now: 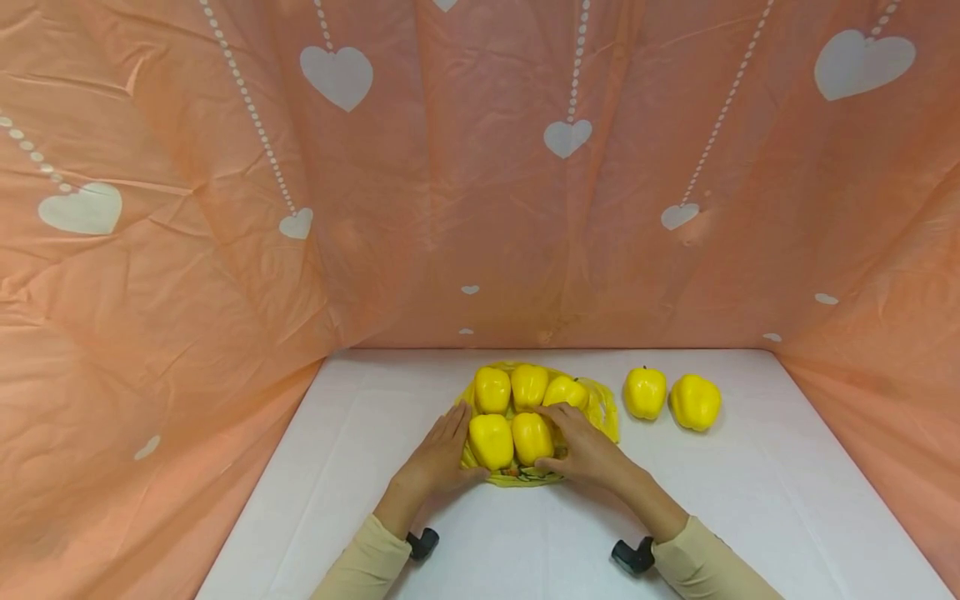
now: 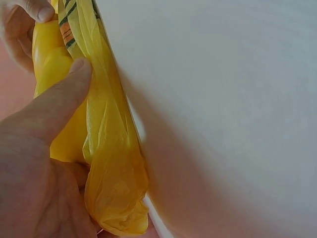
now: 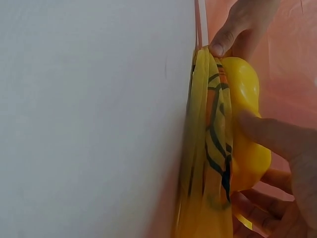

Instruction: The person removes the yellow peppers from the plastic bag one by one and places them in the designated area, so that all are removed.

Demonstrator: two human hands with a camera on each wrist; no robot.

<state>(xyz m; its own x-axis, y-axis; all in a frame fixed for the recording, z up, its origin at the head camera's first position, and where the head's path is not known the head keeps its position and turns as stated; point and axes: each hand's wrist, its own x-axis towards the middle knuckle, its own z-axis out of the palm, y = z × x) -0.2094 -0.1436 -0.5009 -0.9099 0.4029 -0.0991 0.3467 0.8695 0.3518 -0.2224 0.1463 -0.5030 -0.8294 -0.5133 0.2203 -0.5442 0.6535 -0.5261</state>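
Five glossy yellow bell peppers lie in two rows on a spread yellow plastic bag (image 1: pixel 611 421). My left hand (image 1: pixel 437 454) lies along the left side of the bag, fingers fairly straight beside the front-left bell pepper (image 1: pixel 491 442). Its thumb rests at the bag's front edge, as the left wrist view shows. With thumb and fingers, my right hand (image 1: pixel 588 448) grips the front-right bell pepper (image 1: pixel 532 440). Behind are the back-left (image 1: pixel 492 390), back-middle (image 1: pixel 529 387) and back-right bell pepper (image 1: pixel 566 392), the last partly hidden by the right hand.
Two more yellow bell peppers, one upright with a stem (image 1: pixel 645 393) and one tilted (image 1: pixel 696 402), stand on the white table (image 1: pixel 750 517) right of the bag. A peach curtain with white hearts (image 1: pixel 480 208) encloses the back and sides. Dark wrist mounts (image 1: pixel 633 556) sit under the sleeves.
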